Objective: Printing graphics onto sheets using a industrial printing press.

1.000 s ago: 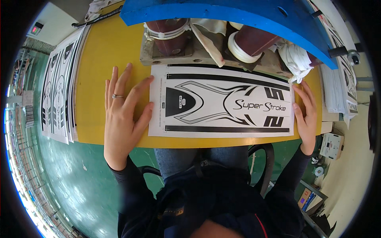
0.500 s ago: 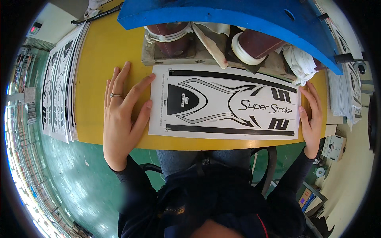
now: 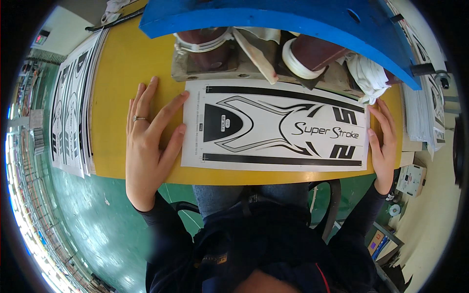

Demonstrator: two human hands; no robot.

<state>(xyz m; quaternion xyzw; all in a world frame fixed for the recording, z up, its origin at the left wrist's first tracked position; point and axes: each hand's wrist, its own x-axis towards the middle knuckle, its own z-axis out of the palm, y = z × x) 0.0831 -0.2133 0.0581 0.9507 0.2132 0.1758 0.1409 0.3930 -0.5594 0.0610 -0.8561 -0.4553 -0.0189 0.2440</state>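
A white sheet printed with black and grey shapes and lettering [image 3: 264, 122] lies flat on the yellow tabletop [image 3: 127, 53], just below a metal base. My left hand [image 3: 151, 132], a ring on one finger, rests with fingers spread, its index and thumb tips at the sheet's left edge. At the right edge, my right hand [image 3: 383, 144] lies with fingers extended and apart, fingertips touching the paper beside a draped white cloth. Neither hand grips anything.
A blue metal plate [image 3: 273, 17] overhangs two maroon cylinders [image 3: 310, 56] with white wrappings and cloth [image 3: 366, 78]. Stacks of printed sheets stand at left [image 3: 73, 112] and right [image 3: 417, 117]. A pale box [image 3: 410, 180] is below right, a chair under me.
Compared with a second ago, my right hand and the sheet's right end sit slightly farther right and lower in view. Both hands keep their places at the sheet's ends.
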